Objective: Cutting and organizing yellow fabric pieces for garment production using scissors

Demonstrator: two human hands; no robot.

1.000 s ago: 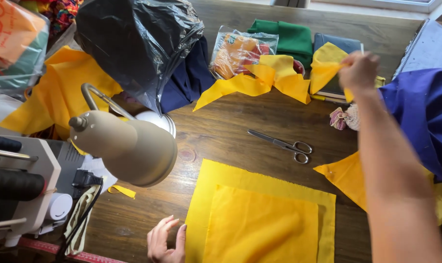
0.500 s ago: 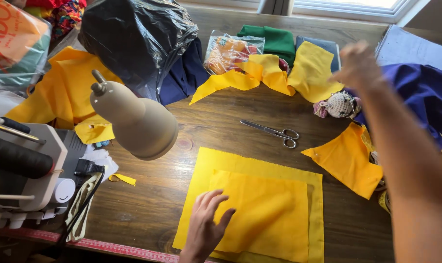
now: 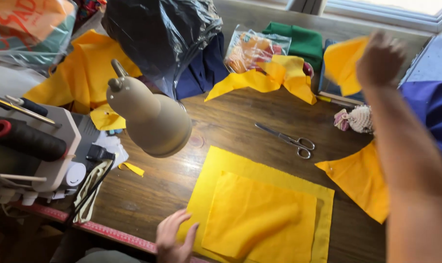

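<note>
Yellow cloth fills the near middle of the dark wooden surface (image 3: 240, 126): a smaller yellow fabric rectangle (image 3: 260, 216) lies flat on a larger yellow fabric rectangle (image 3: 267, 170), two layers in all. The left hand (image 3: 174, 236) rests open at the near left corner of that stack, fingers spread and flat, touching the edge of the cloth and gripping nothing. The right hand (image 3: 381, 58) is raised at the far right, blurred, its fingers closed on a yellow fabric scrap (image 3: 342, 63) that hangs just left of it; the forearm runs down the right side of the view.

Between the hands, bare wood shows to the left of the stack and beyond it. One pair of steel scissors (image 3: 289, 141) lies closed on that wood, apart from the stack. A yellow triangular fabric piece (image 3: 362, 180) lies right of the stack, partly under the forearm, and a small knitted ball (image 3: 359, 119) sits just beyond it. Blue cloth (image 3: 432, 112) covers the right edge.

At the left stands a beige desk lamp (image 3: 152, 119) over the wood, with a white sewing machine (image 3: 36, 146) beside it and a red measuring tape (image 3: 104, 231) along the near edge. Farther back sit a black plastic bag (image 3: 162, 34), a twisted yellow fabric strip (image 3: 264, 78), a clear plastic packet (image 3: 252, 48) and folded green cloth (image 3: 301, 41).
</note>
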